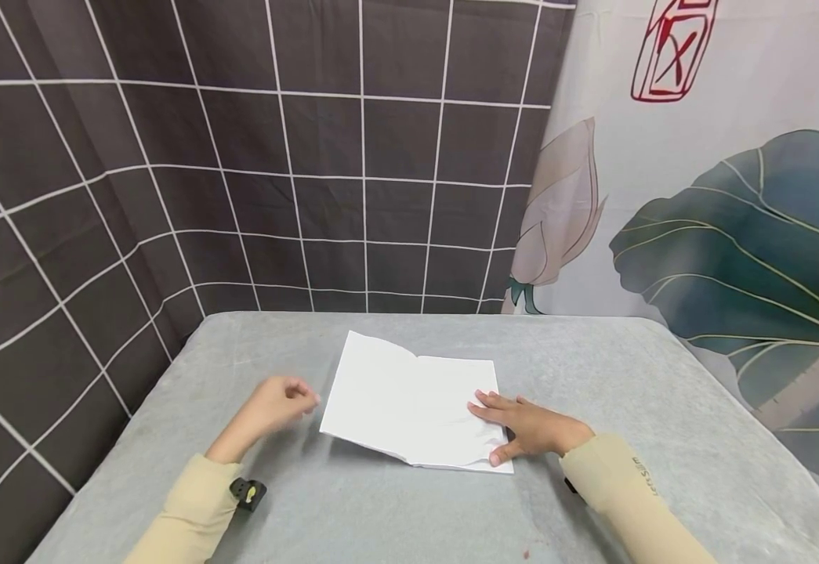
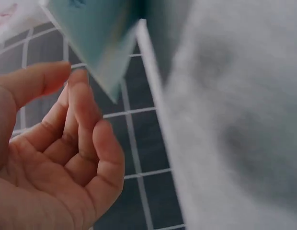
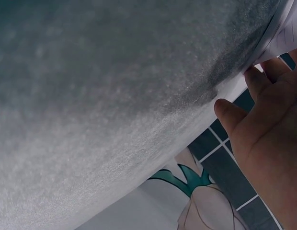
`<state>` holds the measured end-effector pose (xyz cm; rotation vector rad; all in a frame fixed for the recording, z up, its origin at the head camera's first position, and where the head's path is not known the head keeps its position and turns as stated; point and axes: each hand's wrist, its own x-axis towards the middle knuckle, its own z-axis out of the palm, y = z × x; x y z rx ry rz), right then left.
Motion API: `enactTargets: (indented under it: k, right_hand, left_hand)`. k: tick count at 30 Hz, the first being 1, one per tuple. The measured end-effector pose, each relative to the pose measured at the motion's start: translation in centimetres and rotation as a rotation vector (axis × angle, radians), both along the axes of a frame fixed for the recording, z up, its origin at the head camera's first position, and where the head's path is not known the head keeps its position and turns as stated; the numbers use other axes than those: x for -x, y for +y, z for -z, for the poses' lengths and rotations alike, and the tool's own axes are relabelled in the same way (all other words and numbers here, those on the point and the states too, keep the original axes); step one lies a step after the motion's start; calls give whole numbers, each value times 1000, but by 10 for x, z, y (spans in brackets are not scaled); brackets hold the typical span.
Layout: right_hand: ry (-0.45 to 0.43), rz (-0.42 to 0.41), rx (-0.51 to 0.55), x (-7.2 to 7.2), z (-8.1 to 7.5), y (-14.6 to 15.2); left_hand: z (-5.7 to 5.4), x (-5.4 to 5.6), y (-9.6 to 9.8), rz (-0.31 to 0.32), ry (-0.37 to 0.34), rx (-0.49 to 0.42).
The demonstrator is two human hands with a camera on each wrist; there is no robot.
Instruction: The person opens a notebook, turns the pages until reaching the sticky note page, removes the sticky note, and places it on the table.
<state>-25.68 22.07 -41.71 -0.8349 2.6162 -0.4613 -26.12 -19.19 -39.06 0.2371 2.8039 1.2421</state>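
A notebook [image 1: 381, 392] lies spread on the table with blank-looking white pages, its left side tilted up off the surface. My left hand [image 1: 275, 403] hovers just left of that raised side, fingers loosely curled and the thumb near the index fingertip, holding nothing. In the left wrist view the notebook's teal cover [image 2: 93, 43] shows beyond the fingertips. My right hand [image 1: 536, 429] rests on the right page near its outer edge, fingers spread, and the paper wrinkles by the thumb. Faint ruled lines show on a page [image 3: 286, 38] in the right wrist view.
A grey cloth-like surface covers the table [image 1: 282, 517]. Behind and to the left hangs a dark curtain [image 1: 317, 204] with a white grid. At the right back hangs a light cloth [image 1: 592, 274] printed with lotus shapes. A dark wrist device [image 1: 248, 493] sits at the left sleeve.
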Motion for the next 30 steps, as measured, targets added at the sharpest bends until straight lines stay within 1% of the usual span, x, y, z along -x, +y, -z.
enactTargets:
  k: [3,7,10,13,15,19,21,23,25,26,30]
  right_hand:
    - [2,2,4,0,0,1]
    - [11,-1,6,0,1,2]
    - [9,2,0,0,1,2]
    - [1,10,-3,0,1,3]
    - [-4,14,1,0,1,4]
    - [-2,15,6,0,2,4]
    - [8,8,5,0,3,4]
    - [23,0,2,1,4,4]
    - [34,-7,0,0,4,3]
    - [39,-9,-1,0,5,3]
    - [44,-9,-1,0,4,2]
  left_hand:
    - [-15,-2,9,1,87,6]
    - [-33,-9,30,14,215,37]
    - [-38,-14,51,32,276,84]
    - [-37,-18,74,76,326,163]
    - [-35,-20,90,127,379,216]
    - [-30,-24,118,246,535,332]
    - [-26,-26,131,293,622,401]
    - [-22,-28,142,330,681,465]
    - [-19,-31,152,361,708,508]
    - [-18,-33,156,376,710,521]
    - [-10,-37,172,419,689,571]
